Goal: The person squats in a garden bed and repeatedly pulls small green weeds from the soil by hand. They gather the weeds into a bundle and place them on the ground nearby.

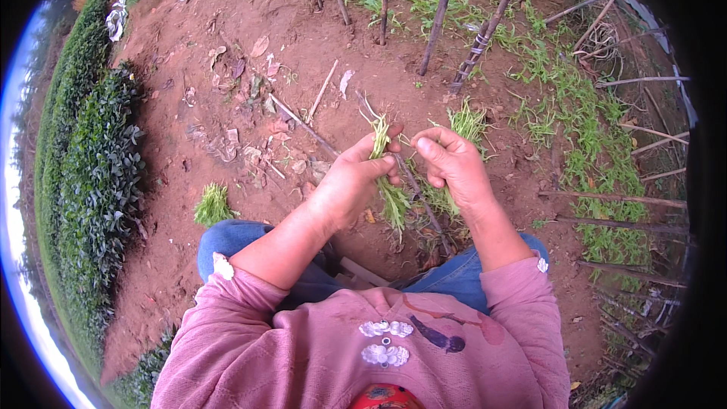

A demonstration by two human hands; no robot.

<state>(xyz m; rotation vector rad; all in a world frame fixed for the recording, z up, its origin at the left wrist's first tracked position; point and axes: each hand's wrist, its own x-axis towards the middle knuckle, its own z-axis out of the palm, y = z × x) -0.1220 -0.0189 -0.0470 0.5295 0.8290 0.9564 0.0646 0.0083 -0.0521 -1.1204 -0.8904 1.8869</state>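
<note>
My left hand (pixel 358 173) is closed around a small bunch of leafy greens (pixel 393 199), with pale stems poking out above the fingers and leaves hanging below. To its right, my right hand (pixel 451 162) has thumb and forefinger pinched together at a thin stem close to the bunch. A bit of green shows under the right palm; whether those fingers hold it I cannot tell. Just beyond the right hand a pile of greens (pixel 467 122) lies on the soil. Another small bunch of greens (pixel 212 204) rests on the ground beside my left knee.
Wooden stakes (pixel 440 14) stand in the soil ahead, with more along the right side. Low leafy plants (pixel 590 142) grow among them. Dry sticks (pixel 301 125) and dead leaves lie ahead on the left. A dark green hedge (pixel 102 165) runs along the far left.
</note>
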